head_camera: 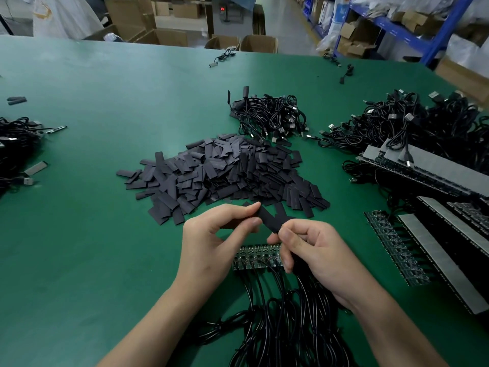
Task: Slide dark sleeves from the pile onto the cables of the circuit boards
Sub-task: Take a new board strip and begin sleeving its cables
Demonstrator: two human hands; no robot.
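A flat dark sleeve (pixel 267 218) is held just above the table between my two hands. My left hand (pixel 211 242) pinches its upper left end with thumb and forefinger. My right hand (pixel 315 250) pinches its lower right end. Below my hands lies a row of joined circuit boards (pixel 255 256), partly hidden by my right fingers. Their black cables (pixel 277 321) run toward me in a tangled bundle. The big pile of dark sleeves (pixel 225 173) spreads over the green table (pixel 92 207) just beyond my hands.
Stacks of circuit board strips with grey backing (pixel 434 234) lie at the right. Heaps of black USB cables lie behind the pile (pixel 272 115), at the far right (pixel 412 120) and at the left edge (pixel 16 147). Cardboard boxes and blue shelving stand beyond the table.
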